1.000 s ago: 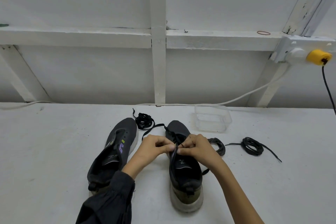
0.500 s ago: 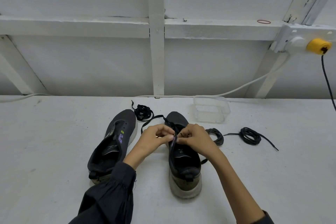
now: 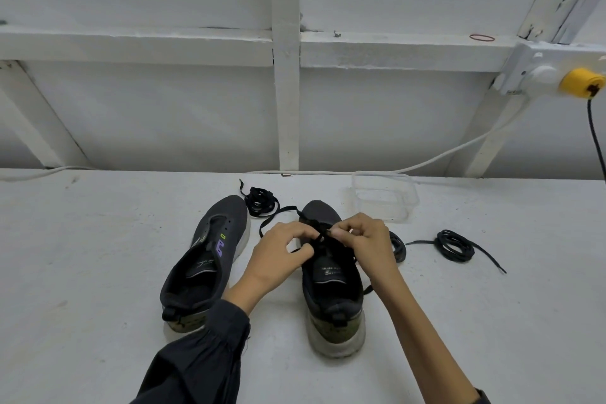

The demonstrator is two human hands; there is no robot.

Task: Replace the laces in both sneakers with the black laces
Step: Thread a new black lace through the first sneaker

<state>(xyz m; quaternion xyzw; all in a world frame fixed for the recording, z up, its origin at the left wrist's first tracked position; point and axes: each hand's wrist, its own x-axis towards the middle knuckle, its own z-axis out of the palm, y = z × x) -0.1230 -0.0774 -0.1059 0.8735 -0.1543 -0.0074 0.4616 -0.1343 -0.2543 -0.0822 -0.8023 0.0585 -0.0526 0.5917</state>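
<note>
Left hand [image 3: 282,249] and right hand [image 3: 364,239] pinch black lace [image 3: 323,236] on dark sneaker [image 3: 333,292].

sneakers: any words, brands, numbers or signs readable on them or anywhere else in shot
"S", or a shape like it: purple mark on the side of the unlaced sneaker.
Too small to read: small green mark just above it.
Too blurred to read: insole print in the unlaced sneaker.
Too blurred to read: insole lettering in the other sneaker.
Nothing else in view carries readable text.
</note>
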